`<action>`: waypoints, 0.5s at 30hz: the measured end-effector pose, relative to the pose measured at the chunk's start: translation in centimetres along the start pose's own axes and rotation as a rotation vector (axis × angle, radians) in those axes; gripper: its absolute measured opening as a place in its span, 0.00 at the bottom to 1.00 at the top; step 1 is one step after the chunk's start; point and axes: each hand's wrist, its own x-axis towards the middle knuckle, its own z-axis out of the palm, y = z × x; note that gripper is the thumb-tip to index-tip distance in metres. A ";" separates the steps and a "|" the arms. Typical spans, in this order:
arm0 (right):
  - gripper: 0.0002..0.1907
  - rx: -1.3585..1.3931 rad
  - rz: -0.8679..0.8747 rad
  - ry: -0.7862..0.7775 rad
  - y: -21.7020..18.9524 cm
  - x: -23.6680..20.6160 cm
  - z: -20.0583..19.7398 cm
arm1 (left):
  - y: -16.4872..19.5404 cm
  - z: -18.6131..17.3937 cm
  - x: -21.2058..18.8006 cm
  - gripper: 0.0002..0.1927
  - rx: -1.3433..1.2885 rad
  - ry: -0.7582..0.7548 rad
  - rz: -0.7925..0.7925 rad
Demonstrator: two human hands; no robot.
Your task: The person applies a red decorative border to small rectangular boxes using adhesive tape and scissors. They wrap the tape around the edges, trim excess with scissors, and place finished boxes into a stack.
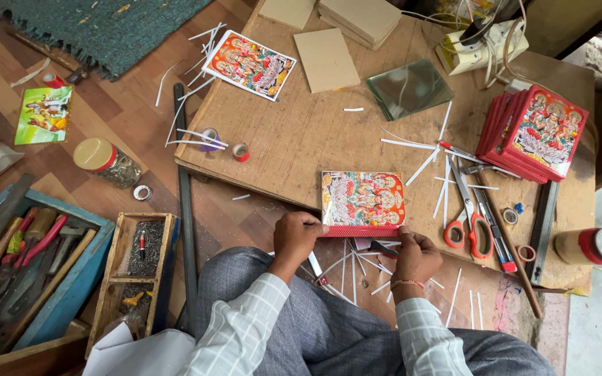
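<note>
Framed picture (363,202), red-bordered with a many-coloured figure print, lying flat at the near edge of a low wooden board (301,132). Left hand (296,235): fingers curled, grasping the frame's near left corner. Right hand (416,255): fingers pinched on the near right edge of the frame, a thin band on the wrist. Just right of the frame: red-handled scissors (465,223), a utility knife (492,233) beside them, and scattered white strips (426,157). Far right on the board: a stack of red frames (534,132) carrying similar prints. Far side, centre: a pane of glass (410,88), a tan backing board (326,60) to its left, and a loose print (249,65) further left. Left of the board, on the floor: a yellow-lidded jar (106,161), a wooden compartment box (137,271) holding small nails, and a blue toolbox (33,271) at the near left. Near right: a red-capped canister (590,247).
</note>
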 end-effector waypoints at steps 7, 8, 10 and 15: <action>0.10 -0.042 -0.001 0.019 -0.3 0.0 0.1 | -0.2 0.1 0.3 0.11 0.014 -0.002 -0.001; 0.10 -0.046 -0.007 0.023 -0.4 -0.1 0.2 | -0.3 0.2 0.4 0.11 0.008 -0.011 -0.005; 0.11 -0.058 0.007 0.036 -0.8 -0.4 0.3 | -0.8 0.4 0.8 0.12 -0.007 -0.024 -0.008; 0.13 -0.124 -0.062 0.123 -2.6 -1.5 0.7 | -2.6 1.5 2.2 0.12 -0.181 -0.088 0.010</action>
